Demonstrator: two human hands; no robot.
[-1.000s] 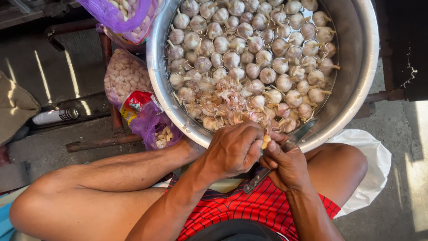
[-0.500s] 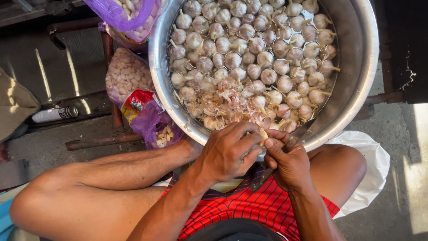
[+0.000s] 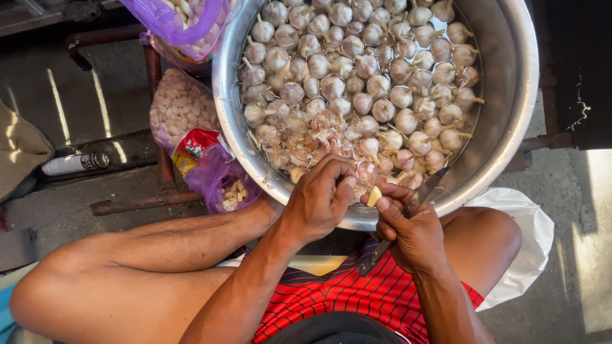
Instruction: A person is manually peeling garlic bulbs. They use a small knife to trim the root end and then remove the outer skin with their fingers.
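Mostly unpeeled: bowl at upper right holds whole garlic bulbs. Left hand pinches clove; right hand grips knife.

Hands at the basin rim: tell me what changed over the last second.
Little moved. The right hand shifted slightly, and the garlic clove now shows more clearly at its fingertips. The left hand keeps its grip beside it. The knife, metal basin and garlic bulbs stayed put.

Shiny smooth metal basin; papery matt garlic bulbs; glossy thin plastic bags; metal knife; striped cloth shorts; rough concrete floor.
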